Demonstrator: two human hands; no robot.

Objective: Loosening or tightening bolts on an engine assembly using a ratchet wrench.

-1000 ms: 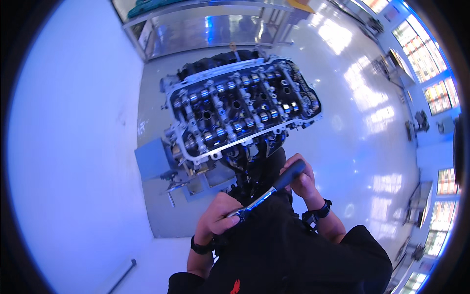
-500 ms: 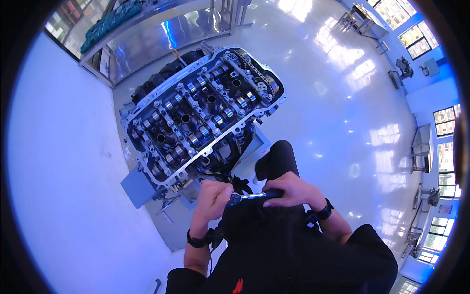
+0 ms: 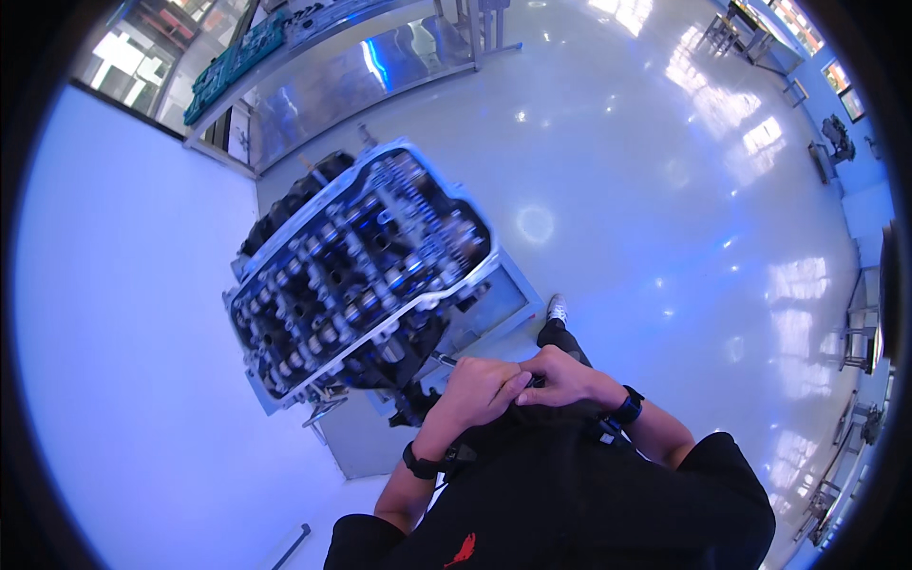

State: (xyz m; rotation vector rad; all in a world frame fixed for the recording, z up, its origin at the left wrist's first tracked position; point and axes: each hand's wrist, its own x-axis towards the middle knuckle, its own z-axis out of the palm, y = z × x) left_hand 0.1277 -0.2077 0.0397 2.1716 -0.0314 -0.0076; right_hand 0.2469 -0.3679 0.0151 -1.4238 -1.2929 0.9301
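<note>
My left hand (image 3: 480, 391) had closed in against my right (image 3: 567, 376), fingers of both curled round the mostly hidden ratchet (image 3: 537, 381) before my body! I judged it a regrip, calling for a freed handle. Beyond, the engine (image 3: 361, 256) blocked the way towards the table (image 3: 328, 38).

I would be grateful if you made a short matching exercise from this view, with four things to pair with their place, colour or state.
Things
1. engine
2. moulded tray
3. emblem
4. left hand

Place, colour or state
A. red, on the black shirt
B. touching the right hand
C. uncovered on top, with rows of inner parts showing
D. green, lying on the metal bench

Right pairs: 1-C, 2-D, 3-A, 4-B
</note>
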